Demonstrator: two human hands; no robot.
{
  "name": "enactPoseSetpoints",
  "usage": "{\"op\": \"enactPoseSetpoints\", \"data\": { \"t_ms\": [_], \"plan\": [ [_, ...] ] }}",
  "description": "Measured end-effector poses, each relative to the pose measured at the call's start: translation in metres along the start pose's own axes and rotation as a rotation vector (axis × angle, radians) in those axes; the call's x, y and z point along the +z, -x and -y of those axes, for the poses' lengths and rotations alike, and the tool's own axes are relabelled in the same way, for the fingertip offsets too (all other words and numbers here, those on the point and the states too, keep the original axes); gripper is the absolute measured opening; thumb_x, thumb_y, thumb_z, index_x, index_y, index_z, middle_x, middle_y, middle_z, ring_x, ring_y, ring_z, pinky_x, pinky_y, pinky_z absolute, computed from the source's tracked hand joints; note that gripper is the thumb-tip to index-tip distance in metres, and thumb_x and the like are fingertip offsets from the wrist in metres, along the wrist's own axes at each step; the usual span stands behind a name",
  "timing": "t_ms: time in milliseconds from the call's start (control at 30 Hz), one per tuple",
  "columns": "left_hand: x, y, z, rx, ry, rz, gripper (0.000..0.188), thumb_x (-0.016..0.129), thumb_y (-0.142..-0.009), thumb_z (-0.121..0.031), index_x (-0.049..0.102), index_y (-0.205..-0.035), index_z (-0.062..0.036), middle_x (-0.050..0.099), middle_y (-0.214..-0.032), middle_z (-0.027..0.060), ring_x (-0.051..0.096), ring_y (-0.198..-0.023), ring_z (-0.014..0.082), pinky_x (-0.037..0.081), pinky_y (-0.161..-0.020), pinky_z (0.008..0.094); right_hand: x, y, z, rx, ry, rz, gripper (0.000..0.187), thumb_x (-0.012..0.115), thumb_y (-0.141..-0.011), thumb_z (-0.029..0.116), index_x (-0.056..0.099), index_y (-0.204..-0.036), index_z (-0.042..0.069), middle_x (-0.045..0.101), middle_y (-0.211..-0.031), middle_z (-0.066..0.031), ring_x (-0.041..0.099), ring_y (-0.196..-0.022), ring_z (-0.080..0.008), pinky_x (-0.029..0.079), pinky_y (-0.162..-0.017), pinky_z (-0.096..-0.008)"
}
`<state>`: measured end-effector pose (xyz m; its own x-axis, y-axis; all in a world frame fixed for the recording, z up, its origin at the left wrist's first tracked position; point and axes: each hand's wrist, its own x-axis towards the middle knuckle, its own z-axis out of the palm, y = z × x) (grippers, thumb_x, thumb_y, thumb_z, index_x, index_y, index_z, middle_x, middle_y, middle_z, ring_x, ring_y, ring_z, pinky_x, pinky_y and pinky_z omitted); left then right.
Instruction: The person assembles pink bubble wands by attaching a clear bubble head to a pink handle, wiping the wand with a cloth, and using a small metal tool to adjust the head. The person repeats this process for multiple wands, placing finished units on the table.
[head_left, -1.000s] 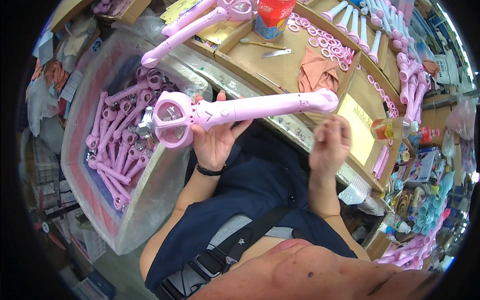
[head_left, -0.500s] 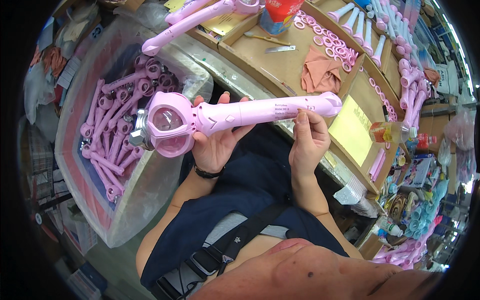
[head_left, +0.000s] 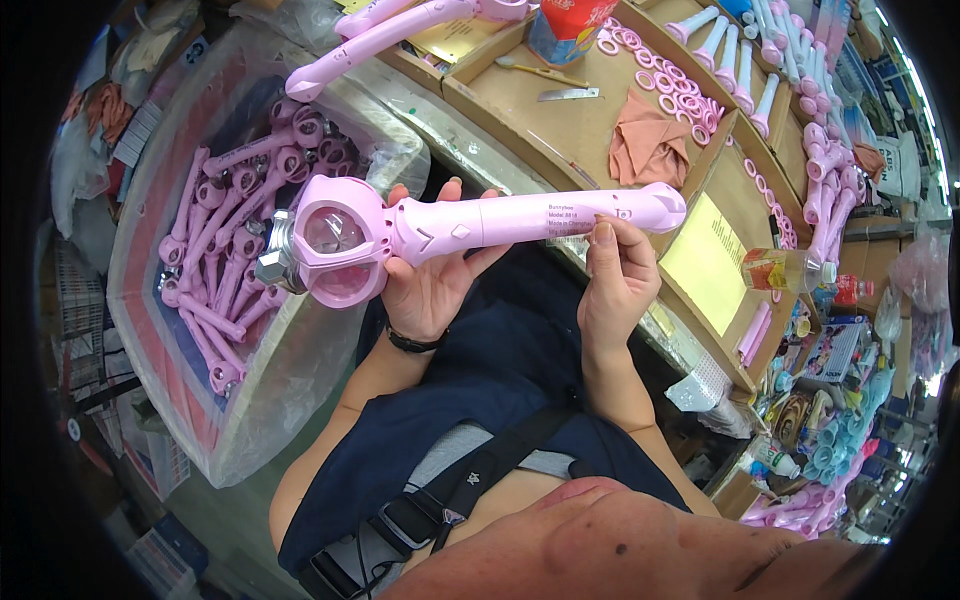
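A pink toy wand [head_left: 470, 225] lies level across both hands. Its round head with a clear window [head_left: 338, 240] and a faceted silver tip [head_left: 280, 255] points left. My left hand [head_left: 430, 290] cups the handle from below, next to the head, with the thumb in front and fingertips showing behind. My right hand [head_left: 617, 275] pinches the lower edge of the handle near its right end, thumb and forefinger together. Small dark print sits on the handle beside that pinch. Whether a thin clear film is also between those fingers, I cannot make out.
At left stands a plastic-lined bin [head_left: 250, 430] of similar wands. More wands [head_left: 400, 40] lie at the top. The bench holds cardboard trays [head_left: 480, 100] with pink rings [head_left: 680, 100], an orange cloth [head_left: 650, 140], a blade [head_left: 568, 95], a yellow sheet [head_left: 705, 260] and a bottle [head_left: 785, 268].
The wand and both hands stay in almost the same place, with the same grip. The surroundings shift slightly in the picture.
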<state>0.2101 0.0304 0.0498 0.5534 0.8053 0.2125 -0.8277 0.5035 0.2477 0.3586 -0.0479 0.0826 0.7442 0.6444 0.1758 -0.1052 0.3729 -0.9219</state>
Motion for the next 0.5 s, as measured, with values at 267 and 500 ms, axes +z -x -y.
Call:
{"op": "enactPoseSetpoints", "data": {
  "t_ms": [267, 500],
  "plan": [
    [-0.0015, 0.0002, -0.0005, 0.002, 0.016, -0.007, 0.069, 0.073, -0.075, -0.035, 0.038, -0.134, -0.0332, 0.037, -0.144, 0.0091, 0.021, -0.136, 0.0442, 0.021, -0.105, 0.0681, 0.0004, 0.0007, -0.0008, -0.003, -0.011, 0.014, 0.015, 0.063, -0.088, 0.007, 0.063, -0.101, -0.001, 0.064, -0.087, -0.0034, 0.054, -0.071, -0.0047, 0.038, -0.059, -0.0163],
    [-0.0024, 0.0008, -0.001, 0.002, 0.009, -0.01, 0.069, 0.073, -0.075, -0.035, 0.038, -0.135, -0.0326, 0.037, -0.144, 0.0095, 0.021, -0.135, 0.0443, 0.022, -0.105, 0.0681, 0.0, 0.0017, -0.0036, -0.022, 0.012, 0.027, 0.016, 0.062, -0.089, 0.007, 0.062, -0.103, -0.001, 0.064, -0.09, -0.0036, 0.055, -0.075, -0.0054, 0.041, -0.062, -0.0165]
  ]
}}
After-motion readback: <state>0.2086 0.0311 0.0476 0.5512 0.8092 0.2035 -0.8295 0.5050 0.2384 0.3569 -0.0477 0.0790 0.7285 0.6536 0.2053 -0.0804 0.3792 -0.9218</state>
